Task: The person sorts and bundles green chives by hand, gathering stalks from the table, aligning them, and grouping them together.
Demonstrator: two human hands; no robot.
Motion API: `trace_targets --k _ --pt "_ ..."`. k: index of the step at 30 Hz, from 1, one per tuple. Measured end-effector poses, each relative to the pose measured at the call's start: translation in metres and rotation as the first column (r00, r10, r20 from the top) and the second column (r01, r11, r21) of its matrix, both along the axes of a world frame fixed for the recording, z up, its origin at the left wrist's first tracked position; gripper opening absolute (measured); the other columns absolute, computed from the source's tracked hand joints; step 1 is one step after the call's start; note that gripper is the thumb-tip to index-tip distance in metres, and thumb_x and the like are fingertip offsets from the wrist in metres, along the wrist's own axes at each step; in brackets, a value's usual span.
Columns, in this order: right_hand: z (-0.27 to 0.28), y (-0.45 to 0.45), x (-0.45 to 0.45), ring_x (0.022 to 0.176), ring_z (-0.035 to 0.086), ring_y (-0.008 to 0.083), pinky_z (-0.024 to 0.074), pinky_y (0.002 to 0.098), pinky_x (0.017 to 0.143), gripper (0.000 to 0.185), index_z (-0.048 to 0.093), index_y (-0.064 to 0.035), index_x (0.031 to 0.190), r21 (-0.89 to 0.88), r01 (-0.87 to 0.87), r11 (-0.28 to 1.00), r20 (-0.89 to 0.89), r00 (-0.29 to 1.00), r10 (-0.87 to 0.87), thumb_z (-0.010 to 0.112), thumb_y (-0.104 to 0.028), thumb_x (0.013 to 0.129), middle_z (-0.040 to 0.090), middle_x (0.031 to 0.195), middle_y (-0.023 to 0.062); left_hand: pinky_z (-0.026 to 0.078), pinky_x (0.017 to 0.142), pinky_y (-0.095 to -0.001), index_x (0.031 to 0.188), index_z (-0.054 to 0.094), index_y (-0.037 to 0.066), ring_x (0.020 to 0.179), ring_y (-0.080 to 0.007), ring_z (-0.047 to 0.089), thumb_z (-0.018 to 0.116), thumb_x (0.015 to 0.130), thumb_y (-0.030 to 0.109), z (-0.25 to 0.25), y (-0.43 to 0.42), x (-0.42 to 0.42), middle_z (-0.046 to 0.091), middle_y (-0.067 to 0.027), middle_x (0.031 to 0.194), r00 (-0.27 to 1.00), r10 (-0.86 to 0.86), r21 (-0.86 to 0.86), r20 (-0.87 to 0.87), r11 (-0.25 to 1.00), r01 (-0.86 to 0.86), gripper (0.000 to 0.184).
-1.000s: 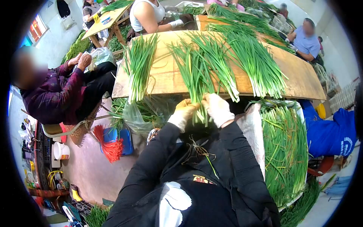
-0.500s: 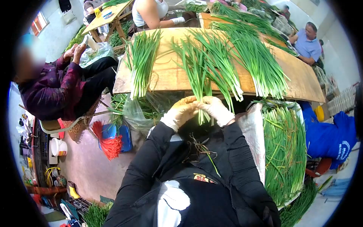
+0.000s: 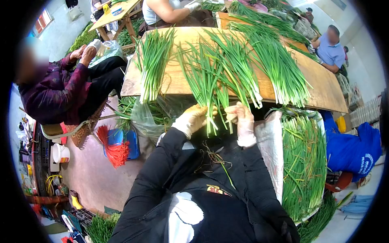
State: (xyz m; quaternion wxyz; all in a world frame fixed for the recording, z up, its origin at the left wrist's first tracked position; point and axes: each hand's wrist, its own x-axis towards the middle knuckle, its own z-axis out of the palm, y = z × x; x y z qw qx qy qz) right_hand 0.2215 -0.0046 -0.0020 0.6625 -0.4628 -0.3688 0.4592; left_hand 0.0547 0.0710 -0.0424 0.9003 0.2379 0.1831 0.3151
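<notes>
My gloved left hand (image 3: 192, 120) is closed around the white ends of a bunch of garlic chives (image 3: 206, 93), just off the table's near edge. Beside it, my gloved right hand (image 3: 244, 123) pinches a few separate chive stalks (image 3: 224, 101) near their pale ends. The leaves of both lie up over the wooden table (image 3: 182, 60). Other piles of chives rest there: one at the left (image 3: 156, 65), one right behind my right hand (image 3: 243, 73), and a larger one (image 3: 283, 69) to the right. Chive scraps with roots (image 3: 216, 158) lie on my dark lap.
At my right stands a white-lined container packed with chives (image 3: 304, 162). A blue bin (image 3: 131, 143) with red ties (image 3: 113, 148) sits on the floor at left, near a plastic bag (image 3: 148, 119). A seated person (image 3: 56, 89) is at left; other people work beyond the table.
My hands, close together before, have moved apart. The right hand has drawn a few stalks away from the bunch in the left and turned more upright.
</notes>
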Motion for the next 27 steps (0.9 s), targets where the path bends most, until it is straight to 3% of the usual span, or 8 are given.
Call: trace_targets --k 4,6,8,12,15,21,25,27 --pt "0.017 -0.045 0.008 0.058 0.055 0.0112 0.0455 0.0228 0.055 0.033 0.058 -0.0045 0.082 -0.173 -0.325 0.930 0.201 0.913 0.356 0.042 -0.032 0.088 0.060 0.074 0.0057 0.046 0.077 -0.0286 0.108 0.049 0.005 0.091 -0.0166 0.056 0.056 0.079 0.009 0.014 0.001 -0.009 0.057 -0.0086 0.103 0.996 -0.084 0.048 -0.030 0.995 0.085 0.031" --pt "0.022 -0.067 0.017 0.061 0.056 0.0119 0.0455 0.0265 0.058 0.034 0.059 -0.0046 0.081 -0.403 -0.674 0.619 0.293 0.546 0.785 0.044 -0.035 0.086 0.061 0.074 0.0065 0.046 0.075 -0.0266 0.106 0.050 0.005 0.088 -0.0146 0.056 0.058 0.077 0.010 0.017 0.005 -0.011 0.058 -0.0073 0.101 0.994 -0.095 0.048 -0.056 0.994 0.098 0.031" --pt "0.050 -0.079 0.012 0.060 0.056 0.0129 0.0453 0.0267 0.057 0.032 0.060 -0.0033 0.082 -0.715 -0.601 0.357 0.259 0.246 0.934 0.052 -0.034 0.082 0.061 0.072 0.0062 0.044 0.065 -0.0205 0.100 0.053 0.007 0.074 -0.0096 0.056 0.063 0.074 0.011 0.018 0.007 -0.009 0.061 -0.0037 0.089 0.988 -0.089 0.085 -0.129 0.991 0.101 0.028" --pt "0.056 -0.055 0.004 0.061 0.055 0.0132 0.0426 0.0243 0.056 0.034 0.059 -0.0058 0.072 -0.398 -0.081 0.914 0.809 0.437 0.392 0.059 -0.039 0.075 0.057 0.064 0.0046 0.041 0.056 -0.0182 0.092 0.055 0.007 0.061 -0.0084 0.052 0.064 0.073 0.011 0.005 0.011 -0.004 0.057 0.0001 0.072 0.973 -0.066 0.099 -0.219 0.991 0.090 0.021" --pt "0.050 -0.023 -0.010 0.063 0.055 0.0250 0.0415 0.0365 0.058 0.049 0.055 -0.0036 0.072 -0.288 0.001 0.958 0.923 0.267 0.278 0.050 -0.052 0.076 0.055 0.065 0.0114 0.040 0.056 -0.0189 0.089 0.055 0.007 0.061 -0.0080 0.050 0.064 0.073 0.011 0.019 0.004 0.007 0.055 0.0015 0.071 0.978 -0.012 0.101 -0.210 0.994 0.034 0.019" --pt "0.014 0.007 0.001 0.050 0.050 0.0060 0.0379 0.0181 0.045 0.019 0.054 -0.0034 0.078 -0.384 -0.411 0.827 0.165 0.850 0.500 0.053 -0.021 0.082 0.054 0.060 -0.0002 0.044 0.082 -0.0312 0.116 0.035 0.008 0.091 -0.0174 0.055 0.067 0.069 0.008 0.033 -0.006 0.002 0.052 -0.0072 0.103 0.975 -0.182 0.213 -0.124 0.955 0.205 0.056" --pt "0.010 0.000 0.003 0.050 0.050 0.0068 0.0396 0.0189 0.045 0.014 0.052 -0.0025 0.079 -0.232 -0.243 0.942 0.517 0.790 0.330 0.052 -0.016 0.083 0.055 0.063 0.0018 0.046 0.079 -0.0329 0.118 0.033 0.008 0.088 -0.0185 0.056 0.065 0.069 0.006 0.033 -0.012 0.006 0.054 -0.0075 0.100 0.976 -0.216 0.165 -0.024 0.962 0.217 0.059" --pt "0.021 -0.001 0.013 0.051 0.050 0.0073 0.0399 0.0193 0.046 0.015 0.053 -0.0019 0.076 -0.151 -0.281 0.948 0.127 0.945 0.301 0.051 -0.015 0.083 0.054 0.065 0.0017 0.046 0.078 -0.0317 0.118 0.036 0.008 0.088 -0.0177 0.056 0.063 0.072 0.009 0.017 -0.005 0.002 0.055 -0.0059 0.098 0.959 -0.269 0.055 -0.092 0.960 0.274 0.053"
